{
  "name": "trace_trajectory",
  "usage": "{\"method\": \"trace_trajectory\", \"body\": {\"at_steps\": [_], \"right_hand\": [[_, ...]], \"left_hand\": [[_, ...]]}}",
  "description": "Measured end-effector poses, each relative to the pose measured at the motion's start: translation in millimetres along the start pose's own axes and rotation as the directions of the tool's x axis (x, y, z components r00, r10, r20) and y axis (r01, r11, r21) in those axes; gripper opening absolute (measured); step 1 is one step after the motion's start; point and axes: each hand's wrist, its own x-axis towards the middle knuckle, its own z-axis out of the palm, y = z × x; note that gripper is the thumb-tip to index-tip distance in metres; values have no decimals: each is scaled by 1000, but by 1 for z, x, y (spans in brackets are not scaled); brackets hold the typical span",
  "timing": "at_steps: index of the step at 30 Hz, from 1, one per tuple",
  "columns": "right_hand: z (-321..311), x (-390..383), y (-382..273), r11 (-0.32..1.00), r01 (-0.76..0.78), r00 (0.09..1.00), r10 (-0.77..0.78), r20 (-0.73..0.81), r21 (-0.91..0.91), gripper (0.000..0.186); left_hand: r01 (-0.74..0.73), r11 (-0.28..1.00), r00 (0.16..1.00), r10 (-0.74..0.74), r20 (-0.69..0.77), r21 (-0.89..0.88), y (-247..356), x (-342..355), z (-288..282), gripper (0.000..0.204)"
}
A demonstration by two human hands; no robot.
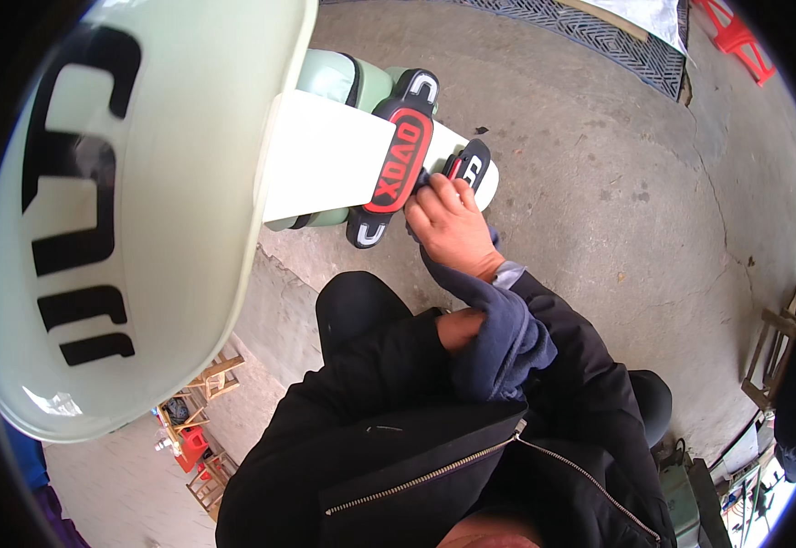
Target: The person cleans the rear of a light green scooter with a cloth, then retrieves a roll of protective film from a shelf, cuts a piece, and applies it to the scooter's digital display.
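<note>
- Black-and-red plate (398, 157), smooth and hard-looking, lies just left of the right hand's (457, 233) fingers (441, 194); it is a long rounded bar with red raised lettering and black end pieces.
- Its long axis slants from above the fingers down to their lower left, crossing the flat white panel (325, 151); one pale U-shaped mark sits at each end, two in all.
- One smaller black piece (471, 167) with a white mark is just above and right of the fingers.
- Right fingers are bent and close together near the plate's right edge; whether they grip anything, I cannot tell.
- One dark-blue cloth (503, 352), soft and folded, hangs below the fingers, around the bare left wrist (460, 331); the left hand is hidden, its state unclear.
- One glossy, curved pale-green shell (188, 201) with black markings stands farther left of the fingers.
</note>
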Motion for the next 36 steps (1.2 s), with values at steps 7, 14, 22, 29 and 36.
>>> {"method": "trace_trajectory", "body": {"at_steps": [7,14,22,29,36], "right_hand": [[24,6,-26,899,122,975,-28,221,-421,26],[37,-3,-39,728,430,853,-132,506,-535,35],[82,-34,-44,879,362,682,-24,731,-310,29],[101,-4,-50,936,254,958,-208,199,-243,24],[128,-10,-57,971,175,924,-105,367,-163,23]], "left_hand": [[-21,969,997,37,-60,246,19,-18,9,37],[-33,793,990,110,-90,608,45,-31,23,41],[-5,563,980,167,-108,826,69,-37,26,45],[19,414,967,223,-122,910,77,-44,26,49],[10,501,881,404,-245,865,15,-53,-17,54]]}}
